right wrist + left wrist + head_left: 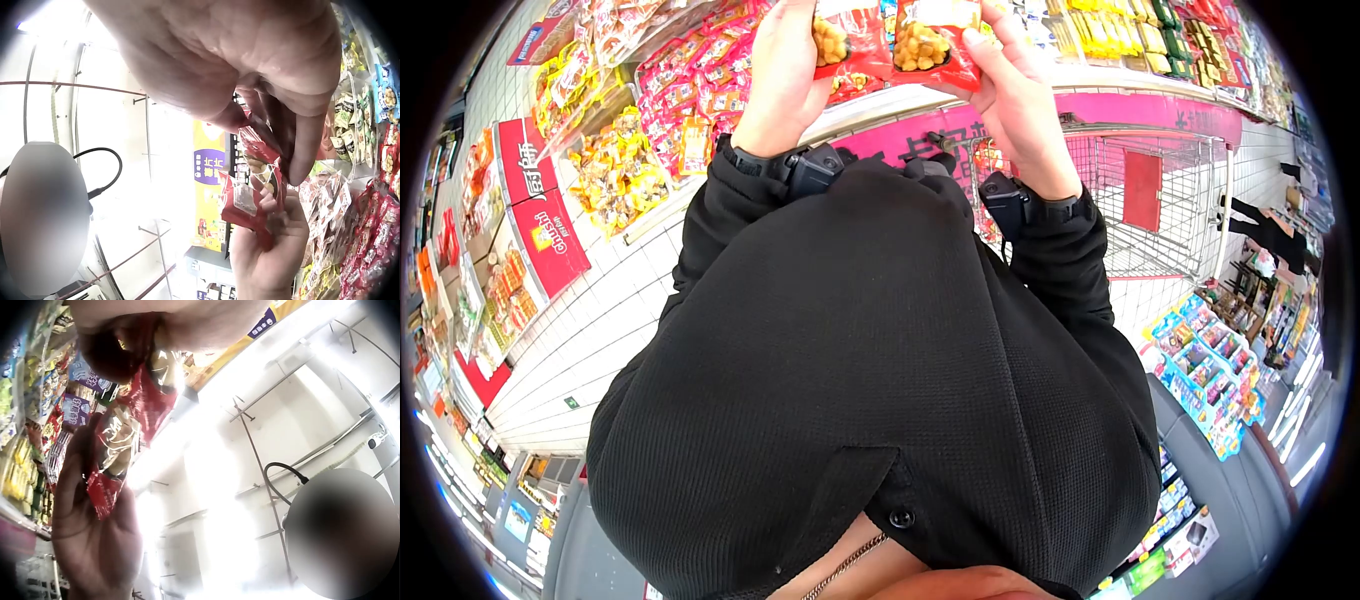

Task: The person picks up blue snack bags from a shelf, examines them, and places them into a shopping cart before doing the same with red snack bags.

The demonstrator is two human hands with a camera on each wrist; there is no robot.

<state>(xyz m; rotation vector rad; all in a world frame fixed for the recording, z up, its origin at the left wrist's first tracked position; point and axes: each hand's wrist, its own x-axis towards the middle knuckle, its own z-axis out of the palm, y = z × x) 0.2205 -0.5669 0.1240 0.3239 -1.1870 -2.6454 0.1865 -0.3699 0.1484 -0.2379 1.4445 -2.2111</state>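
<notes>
Two small red snack packets are held up side by side at the top of the head view, their edges meeting. My left hand (792,75) grips the left packet (850,45), which shows yellow-brown nuggets on its front. The right packet (924,45) has a similar picture, and my right hand (1022,100) pinches it with the thumb across its front corner. From the left wrist, the red wrappers (147,406) stretch between both hands. In the right wrist view the packets (253,203) sit between the right fingers above and the left hand (272,259) below.
Shelves of bagged sweets (700,90) run along the front and left, with red price boards (540,205). A wire shopping cart (1180,210) stands right of me. Farther right are a person in dark clothes (1265,232) and a display of colourful packs (1210,370).
</notes>
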